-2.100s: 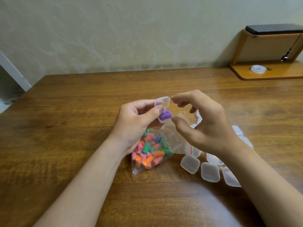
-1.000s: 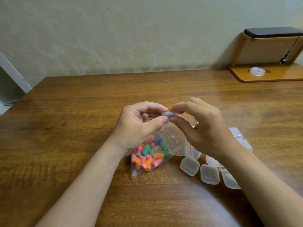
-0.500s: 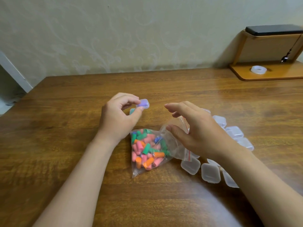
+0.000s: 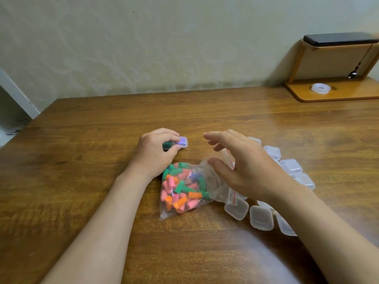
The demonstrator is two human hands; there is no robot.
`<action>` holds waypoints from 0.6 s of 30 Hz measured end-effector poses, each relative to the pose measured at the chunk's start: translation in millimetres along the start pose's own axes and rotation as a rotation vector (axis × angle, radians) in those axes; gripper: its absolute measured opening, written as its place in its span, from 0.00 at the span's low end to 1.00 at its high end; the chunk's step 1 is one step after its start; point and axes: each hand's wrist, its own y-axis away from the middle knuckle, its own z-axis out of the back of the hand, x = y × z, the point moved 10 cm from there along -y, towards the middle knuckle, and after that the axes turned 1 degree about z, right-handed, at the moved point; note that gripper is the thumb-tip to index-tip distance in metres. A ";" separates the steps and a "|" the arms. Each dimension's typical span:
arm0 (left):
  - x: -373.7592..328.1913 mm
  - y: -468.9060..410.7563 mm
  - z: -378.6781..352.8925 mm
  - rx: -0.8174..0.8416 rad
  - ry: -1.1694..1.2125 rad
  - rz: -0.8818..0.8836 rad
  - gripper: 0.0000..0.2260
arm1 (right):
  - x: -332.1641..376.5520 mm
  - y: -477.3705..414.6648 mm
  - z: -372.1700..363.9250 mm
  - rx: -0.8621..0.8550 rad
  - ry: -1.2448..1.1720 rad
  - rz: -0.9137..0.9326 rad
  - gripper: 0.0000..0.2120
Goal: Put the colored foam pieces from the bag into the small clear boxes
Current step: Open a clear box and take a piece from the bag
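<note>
Left hand (image 4: 155,152) sits just beyond the bag (image 4: 190,187), fingers (image 4: 174,139) pinched around a small closed clear box with purple foam inside (image 4: 182,142), box down at the tabletop (image 4: 82,181). A second box with dark green content (image 4: 168,144) is tucked under the same hand, touching the purple one; whether it is gripped too, cannot tell. Right hand (image 4: 244,169) hovers over the bag's open mouth, fingers spread and loose, holding nothing, thumb near the clear plastic. Bag lies flat on the tabletop between the two forearms, zip end with red line toward the right hand. Foam pieces (image 4: 180,191) in pink, orange, green, some blue, bunched in the bag's closed end. Empty clear boxes (image 4: 261,220) lie right of the bag in a loose cluster, some near its mouth, more beyond the right hand, partly hidden by the wrist. Far right of the bag, against the wall, a wooden stand (image 4: 332,95) with a tape roll (image 4: 321,88) on its base and a dark flat device (image 4: 338,38) on top.
</note>
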 end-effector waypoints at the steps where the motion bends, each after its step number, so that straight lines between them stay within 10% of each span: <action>1: 1.3 0.1 -0.9 0.006 -0.005 0.006 0.08 | 0.2 -0.3 -0.4 0.001 0.000 0.002 0.23; 18: 2.8 1.4 -6.3 0.051 -0.057 0.022 0.09 | -0.5 -0.4 -0.8 0.021 0.004 -0.018 0.22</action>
